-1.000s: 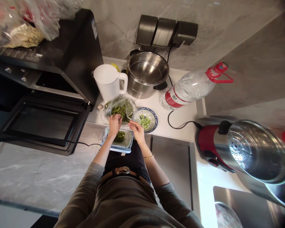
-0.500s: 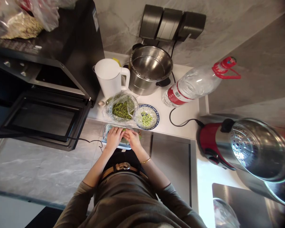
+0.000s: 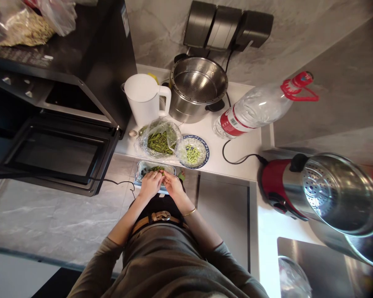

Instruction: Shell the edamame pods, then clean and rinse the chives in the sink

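Observation:
My left hand (image 3: 151, 184) and my right hand (image 3: 173, 184) meet in front of my waist, fingertips pinched together on a small green bean pod (image 3: 162, 173), mostly covered by the fingers. Just below them is a light-coloured bin (image 3: 137, 176) with green pods or shells inside. On the counter edge beyond lies an open clear plastic bag full of green bean pods (image 3: 159, 142). Touching its right side, a blue-rimmed plate (image 3: 206, 154) bears shelled green beans (image 3: 192, 155).
Behind the bag stand a white pitcher (image 3: 143, 99) and a steel pot (image 3: 186, 109). A large water bottle (image 3: 254, 109) is farther right, near a red-and-steel appliance (image 3: 275, 182). At left, an oven door (image 3: 56, 153) hangs open. A black cable (image 3: 242, 160) crosses the counter.
Both hands have drawn slightly towards my body and lower, so more of the bin's contents shows. The fingers stay together on the pod. Bag and plate have not moved.

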Demonstrator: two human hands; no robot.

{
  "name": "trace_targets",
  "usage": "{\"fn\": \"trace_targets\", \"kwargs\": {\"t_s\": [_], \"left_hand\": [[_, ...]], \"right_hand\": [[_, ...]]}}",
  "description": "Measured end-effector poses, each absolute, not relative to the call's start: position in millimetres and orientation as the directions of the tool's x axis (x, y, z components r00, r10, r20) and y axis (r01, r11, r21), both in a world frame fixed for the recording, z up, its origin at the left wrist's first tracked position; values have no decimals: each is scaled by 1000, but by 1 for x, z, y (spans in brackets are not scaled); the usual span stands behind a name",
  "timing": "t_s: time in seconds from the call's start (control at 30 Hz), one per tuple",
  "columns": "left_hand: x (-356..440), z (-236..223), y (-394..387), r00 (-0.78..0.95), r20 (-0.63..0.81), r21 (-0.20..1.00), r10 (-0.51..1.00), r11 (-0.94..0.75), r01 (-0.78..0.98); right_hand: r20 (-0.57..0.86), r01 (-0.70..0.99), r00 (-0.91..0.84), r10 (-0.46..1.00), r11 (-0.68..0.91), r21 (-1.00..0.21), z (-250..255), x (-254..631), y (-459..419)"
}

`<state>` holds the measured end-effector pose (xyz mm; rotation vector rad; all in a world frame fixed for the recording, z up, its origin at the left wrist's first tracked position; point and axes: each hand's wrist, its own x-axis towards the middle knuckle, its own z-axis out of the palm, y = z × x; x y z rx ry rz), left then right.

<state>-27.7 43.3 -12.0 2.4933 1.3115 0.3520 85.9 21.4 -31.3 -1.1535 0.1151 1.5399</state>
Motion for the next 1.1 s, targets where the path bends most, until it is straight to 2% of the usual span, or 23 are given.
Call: {"fn": "trace_targets", "kwargs": {"t_s": [0.17, 0.3, 0.4, 0.47, 0.6, 0.77, 0.83, 0.97, 1.03, 1.1], "left_hand": [[-25, -18, 36, 456, 76, 558, 887, -417, 717], [-24, -19, 38, 376, -16, 763, 927, -232, 603], [-24, -17, 44, 409, -102, 844, 907, -139, 518], [-24, -15, 47, 447, -133, 853, 884, -127, 506], [-24, -14, 44, 503, -97, 830, 859, -209, 517], [-30, -15, 39, 486, -79, 851, 870, -195, 487], [-34, -16, 38, 496, -67, 871, 866, -192, 453], [-41, -21, 37, 483, -75, 853, 872, -195, 484], [-43, -23, 37, 484, -70, 821, 872, -226, 525], [-44, -23, 38, 489, -39, 753, 871, -296, 588]], "right_hand": [[-646, -774, 173, 743, -304, -556, -24, 77, 19], [-621, -777, 193, 760, -268, -570, -15, 75, 17], [-596, -752, 213, 774, -260, -606, -12, 79, 18], [-555, -677, 257, 791, -262, -688, -10, 83, 19], [-454, -480, 291, 842, -282, -830, -8, 91, 21], [-478, -421, 270, 836, -344, -839, -23, 99, 22], [-468, -307, 267, 843, -385, -870, -34, 104, 22], [-368, 35, 280, 887, -392, -919, -49, 112, 22], [-348, 128, 338, 874, -410, -903, -50, 116, 23], [-358, 142, 366, 859, -431, -891, -47, 117, 24]]}}
